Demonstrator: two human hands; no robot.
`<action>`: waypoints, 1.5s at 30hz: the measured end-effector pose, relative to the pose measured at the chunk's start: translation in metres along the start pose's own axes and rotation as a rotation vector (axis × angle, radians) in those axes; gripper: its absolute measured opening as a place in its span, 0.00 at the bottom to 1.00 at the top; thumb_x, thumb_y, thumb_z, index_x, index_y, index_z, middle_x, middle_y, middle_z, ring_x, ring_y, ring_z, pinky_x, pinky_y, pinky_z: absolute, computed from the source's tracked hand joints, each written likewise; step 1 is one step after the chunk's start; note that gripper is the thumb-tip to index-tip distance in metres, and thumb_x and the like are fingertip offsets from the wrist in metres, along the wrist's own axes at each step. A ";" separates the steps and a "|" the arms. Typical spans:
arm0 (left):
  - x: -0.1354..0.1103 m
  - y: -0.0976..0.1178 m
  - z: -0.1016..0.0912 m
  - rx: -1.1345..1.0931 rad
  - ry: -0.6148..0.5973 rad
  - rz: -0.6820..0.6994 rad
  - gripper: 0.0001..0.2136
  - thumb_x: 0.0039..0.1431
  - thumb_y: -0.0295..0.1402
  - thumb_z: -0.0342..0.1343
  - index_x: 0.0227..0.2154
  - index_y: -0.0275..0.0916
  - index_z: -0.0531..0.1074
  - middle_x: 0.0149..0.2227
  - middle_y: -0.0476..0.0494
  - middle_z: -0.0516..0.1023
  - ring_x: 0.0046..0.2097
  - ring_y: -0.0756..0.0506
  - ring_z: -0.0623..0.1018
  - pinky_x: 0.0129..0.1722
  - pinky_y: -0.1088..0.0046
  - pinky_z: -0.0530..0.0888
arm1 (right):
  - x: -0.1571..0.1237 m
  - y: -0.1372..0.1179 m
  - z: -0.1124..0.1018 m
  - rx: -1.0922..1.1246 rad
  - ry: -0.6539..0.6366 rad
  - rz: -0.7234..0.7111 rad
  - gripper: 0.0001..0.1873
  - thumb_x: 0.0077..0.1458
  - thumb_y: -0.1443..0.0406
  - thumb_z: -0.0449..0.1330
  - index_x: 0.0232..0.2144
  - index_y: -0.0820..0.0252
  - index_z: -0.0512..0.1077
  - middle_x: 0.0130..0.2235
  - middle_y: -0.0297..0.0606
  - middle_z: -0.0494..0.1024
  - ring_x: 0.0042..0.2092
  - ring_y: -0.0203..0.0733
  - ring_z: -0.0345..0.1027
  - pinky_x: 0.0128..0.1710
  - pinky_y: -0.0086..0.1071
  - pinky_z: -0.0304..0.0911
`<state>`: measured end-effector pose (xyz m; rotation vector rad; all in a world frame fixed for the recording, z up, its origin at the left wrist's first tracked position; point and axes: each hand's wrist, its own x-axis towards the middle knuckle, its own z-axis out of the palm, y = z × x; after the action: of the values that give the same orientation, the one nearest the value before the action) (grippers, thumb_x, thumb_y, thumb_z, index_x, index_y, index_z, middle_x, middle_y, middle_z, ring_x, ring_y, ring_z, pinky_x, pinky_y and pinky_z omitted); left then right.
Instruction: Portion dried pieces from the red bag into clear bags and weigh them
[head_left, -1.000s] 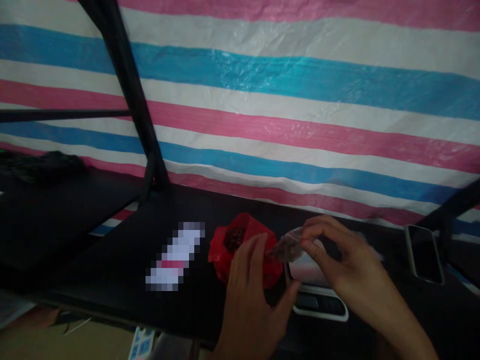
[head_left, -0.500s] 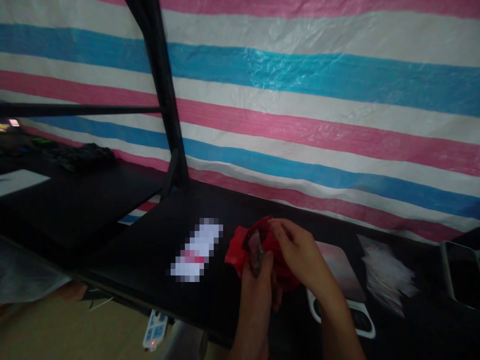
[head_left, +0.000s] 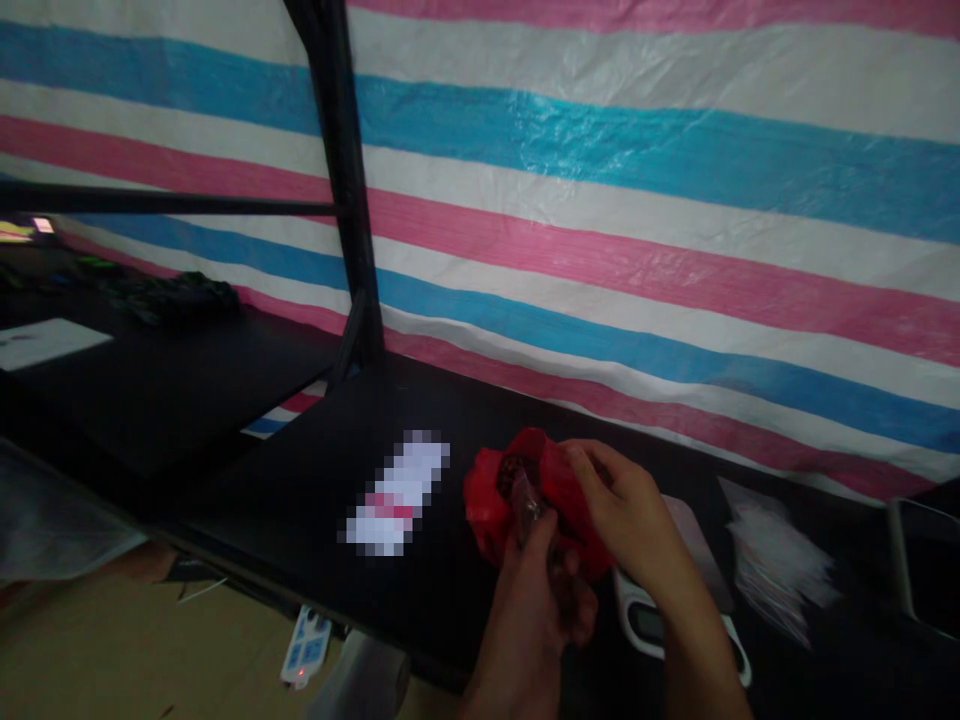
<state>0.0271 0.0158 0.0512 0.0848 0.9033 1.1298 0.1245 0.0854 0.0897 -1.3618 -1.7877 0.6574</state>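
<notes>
A red plastic bag (head_left: 491,497) holding dark small pieces sits open on the black table (head_left: 315,470). My left hand (head_left: 536,610) is closed round a small clear pouch (head_left: 527,500), held upright at the red bag's mouth. My right hand (head_left: 626,520) reaches into the red bag from the right with its fingers curled; what they pinch is hidden. A small white scale (head_left: 694,590) lies just right of the bag, partly under my right forearm.
A stack of clear pouches (head_left: 776,565) lies right of the scale, with a phone (head_left: 926,575) at the far right edge. A white label (head_left: 397,492) lies left of the bag. A black frame post (head_left: 346,190) rises before the striped tarp (head_left: 637,220). Another black table (head_left: 142,385) stands left.
My right hand left the clear pouch and moved left into the red bag. My left hand now holds the pouch upright at the bag's mouth. The view shifted left.
</notes>
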 end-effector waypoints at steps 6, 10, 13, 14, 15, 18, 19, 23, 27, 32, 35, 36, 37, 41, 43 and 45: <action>0.001 0.003 0.005 0.039 0.034 0.000 0.17 0.60 0.50 0.59 0.41 0.44 0.65 0.20 0.58 0.69 0.14 0.53 0.66 0.16 0.78 0.53 | -0.003 0.001 -0.007 -0.023 0.011 -0.026 0.22 0.65 0.50 0.55 0.42 0.55 0.83 0.45 0.43 0.87 0.45 0.52 0.81 0.51 0.43 0.71; 0.009 -0.006 0.004 0.106 0.044 0.097 0.25 0.55 0.51 0.63 0.49 0.43 0.63 0.19 0.60 0.69 0.13 0.51 0.66 0.14 0.78 0.55 | -0.007 0.000 -0.012 -0.049 0.002 -0.058 0.20 0.65 0.51 0.55 0.41 0.54 0.83 0.43 0.42 0.87 0.45 0.52 0.80 0.52 0.45 0.69; 0.013 -0.014 0.002 0.211 0.058 0.212 0.35 0.55 0.51 0.64 0.60 0.43 0.59 0.18 0.61 0.69 0.13 0.49 0.68 0.14 0.78 0.57 | -0.012 -0.002 -0.015 -0.088 -0.027 -0.054 0.19 0.63 0.52 0.56 0.41 0.52 0.84 0.44 0.41 0.87 0.47 0.54 0.79 0.52 0.46 0.68; 0.014 -0.016 0.002 0.232 0.068 0.261 0.37 0.56 0.50 0.64 0.64 0.44 0.56 0.19 0.61 0.70 0.13 0.50 0.68 0.14 0.78 0.57 | -0.013 -0.003 -0.016 -0.095 -0.045 -0.048 0.18 0.63 0.52 0.56 0.40 0.51 0.84 0.44 0.40 0.87 0.47 0.54 0.79 0.52 0.46 0.67; 0.013 -0.018 0.001 0.248 0.080 0.317 0.39 0.58 0.49 0.64 0.66 0.45 0.54 0.21 0.60 0.72 0.14 0.50 0.68 0.15 0.78 0.58 | -0.014 -0.004 -0.016 -0.093 -0.064 -0.042 0.18 0.63 0.52 0.57 0.40 0.50 0.84 0.44 0.40 0.87 0.48 0.54 0.79 0.52 0.46 0.67; 0.010 -0.018 0.000 0.281 0.088 0.495 0.36 0.59 0.42 0.67 0.67 0.49 0.59 0.40 0.46 0.84 0.27 0.49 0.81 0.24 0.76 0.72 | -0.016 -0.007 -0.016 -0.062 -0.107 -0.028 0.17 0.62 0.51 0.58 0.40 0.49 0.84 0.44 0.39 0.87 0.48 0.53 0.79 0.52 0.46 0.67; 0.008 -0.018 -0.001 0.298 0.087 0.542 0.35 0.59 0.40 0.68 0.66 0.49 0.61 0.49 0.42 0.84 0.38 0.46 0.85 0.34 0.75 0.77 | -0.016 -0.008 -0.016 -0.057 -0.109 -0.021 0.16 0.61 0.52 0.59 0.40 0.49 0.84 0.44 0.39 0.87 0.48 0.53 0.79 0.51 0.45 0.67; 0.012 -0.016 -0.007 0.444 0.096 0.629 0.34 0.62 0.37 0.65 0.69 0.50 0.59 0.66 0.38 0.75 0.66 0.38 0.76 0.66 0.60 0.70 | -0.014 -0.008 -0.019 -0.051 -0.060 0.003 0.14 0.58 0.54 0.60 0.35 0.51 0.83 0.41 0.39 0.87 0.46 0.53 0.78 0.50 0.44 0.66; 0.026 -0.016 -0.018 0.597 0.035 0.734 0.33 0.65 0.37 0.62 0.70 0.48 0.57 0.69 0.38 0.70 0.70 0.37 0.71 0.71 0.53 0.65 | -0.014 -0.002 -0.026 -0.022 -0.020 0.007 0.12 0.56 0.56 0.62 0.32 0.54 0.82 0.37 0.39 0.85 0.42 0.49 0.76 0.47 0.41 0.66; 0.025 -0.010 -0.025 0.860 -0.001 0.942 0.34 0.63 0.38 0.64 0.70 0.52 0.59 0.60 0.42 0.73 0.50 0.42 0.81 0.52 0.61 0.78 | -0.024 0.002 -0.058 0.202 0.034 0.030 0.14 0.57 0.52 0.66 0.34 0.56 0.80 0.35 0.37 0.83 0.37 0.43 0.74 0.39 0.34 0.66; 0.023 -0.003 -0.028 0.951 0.017 1.075 0.32 0.63 0.38 0.64 0.68 0.54 0.62 0.51 0.47 0.72 0.35 0.49 0.75 0.38 0.68 0.78 | -0.034 0.009 -0.088 0.297 0.113 0.073 0.18 0.57 0.48 0.68 0.33 0.56 0.76 0.29 0.34 0.79 0.32 0.40 0.71 0.35 0.31 0.65; 0.024 -0.001 -0.030 0.961 0.031 1.129 0.30 0.63 0.38 0.64 0.66 0.53 0.64 0.49 0.47 0.72 0.34 0.50 0.74 0.38 0.68 0.78 | -0.037 0.015 -0.097 0.289 0.134 0.100 0.19 0.56 0.48 0.68 0.33 0.56 0.76 0.27 0.32 0.77 0.31 0.40 0.69 0.33 0.31 0.64; 0.026 0.000 -0.032 0.968 0.049 1.179 0.28 0.64 0.39 0.64 0.65 0.52 0.65 0.48 0.48 0.71 0.34 0.50 0.74 0.39 0.67 0.78 | -0.040 0.023 -0.105 0.268 0.149 0.132 0.19 0.56 0.47 0.67 0.32 0.56 0.75 0.25 0.31 0.75 0.29 0.39 0.68 0.31 0.30 0.63; 0.038 0.005 -0.038 0.952 0.112 1.288 0.23 0.66 0.39 0.62 0.61 0.46 0.68 0.46 0.47 0.72 0.33 0.50 0.75 0.39 0.66 0.79 | -0.045 0.070 -0.119 0.105 0.153 0.271 0.19 0.54 0.47 0.65 0.28 0.55 0.75 0.25 0.35 0.78 0.28 0.42 0.70 0.30 0.33 0.64; 0.041 0.006 -0.038 0.933 0.124 1.359 0.20 0.66 0.37 0.62 0.59 0.45 0.69 0.45 0.47 0.72 0.32 0.50 0.76 0.36 0.67 0.79 | -0.043 0.093 -0.117 -0.016 0.195 0.313 0.16 0.51 0.49 0.64 0.26 0.55 0.76 0.29 0.41 0.82 0.33 0.49 0.76 0.36 0.38 0.69; 0.041 0.008 -0.038 0.931 0.135 1.446 0.18 0.65 0.35 0.62 0.57 0.44 0.70 0.43 0.48 0.73 0.30 0.51 0.75 0.34 0.68 0.79 | -0.039 0.110 -0.115 -0.103 0.246 0.344 0.16 0.49 0.51 0.62 0.28 0.55 0.79 0.34 0.45 0.86 0.38 0.54 0.80 0.42 0.42 0.71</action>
<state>0.0016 0.0386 0.0063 1.6515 1.4645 1.8894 0.2848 0.0740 0.0579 -1.7610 -1.4223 0.5517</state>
